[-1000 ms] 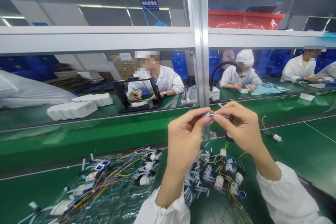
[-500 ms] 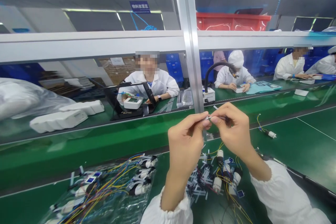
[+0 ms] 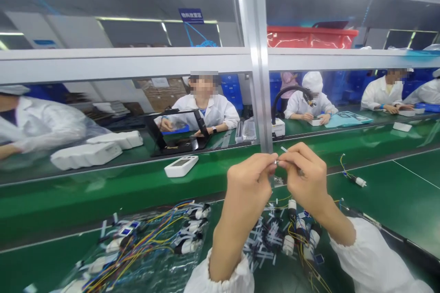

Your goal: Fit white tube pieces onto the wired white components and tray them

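My left hand (image 3: 252, 183) and my right hand (image 3: 305, 176) meet fingertip to fingertip above the green bench. Both are pinched around a tiny part, too small to name, that shows between the fingertips. A pale strip (image 3: 284, 149) sticks up by my right fingers. Below my hands is a heap of small grey-white strips (image 3: 270, 233). Beside it, under my right hand, are white cylindrical parts (image 3: 288, 245) with yellow wires. More wired parts (image 3: 189, 246) rest on clear plastic at the left.
Behind the hands runs a green conveyor (image 3: 130, 178) carrying a white device (image 3: 181, 166). A metal post (image 3: 259, 64) rises just beyond my fingers. One wired part (image 3: 360, 181) sits at the right. Several people in white coats are across the line.
The white device is now on the conveyor, out of the black frame opposite. A person's white sleeve has appeared at the far left. My hands stay pinched together, slightly lower and further right in view.
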Tool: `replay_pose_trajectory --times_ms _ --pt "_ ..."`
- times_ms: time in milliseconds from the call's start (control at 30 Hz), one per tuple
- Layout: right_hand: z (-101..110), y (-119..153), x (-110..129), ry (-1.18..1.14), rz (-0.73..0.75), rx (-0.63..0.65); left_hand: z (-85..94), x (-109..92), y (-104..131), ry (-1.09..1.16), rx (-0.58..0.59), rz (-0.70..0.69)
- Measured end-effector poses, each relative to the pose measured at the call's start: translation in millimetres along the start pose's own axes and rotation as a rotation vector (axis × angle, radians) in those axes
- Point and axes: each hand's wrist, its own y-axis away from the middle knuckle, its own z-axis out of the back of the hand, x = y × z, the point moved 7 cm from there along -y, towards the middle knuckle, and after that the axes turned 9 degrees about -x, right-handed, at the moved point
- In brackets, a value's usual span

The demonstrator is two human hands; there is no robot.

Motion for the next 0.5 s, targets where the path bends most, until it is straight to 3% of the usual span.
replay_pose_trajectory --times_ms 100,167,300,367,500 --pt "-5 1 -1 -0.028 -0.039 0.05 2.6 0 0 -0.042 0.052 -0.046" --pt "-7 -1 -3 -0.095 -0.103 0.071 5.8 8 -1 0.002 0.051 0.064" --pt "-4 -5 -4 -0.17 -0.18 0.085 5.2 28 1 0.244 0.064 0.413" --pt "0 -7 -2 -0.167 -0.167 0.086 2.4 30 1 0.295 0.115 0.479" --pt "6 -11 3 -0.16 -0.114 0.107 2.0 27 -1 0.325 0.187 0.486"
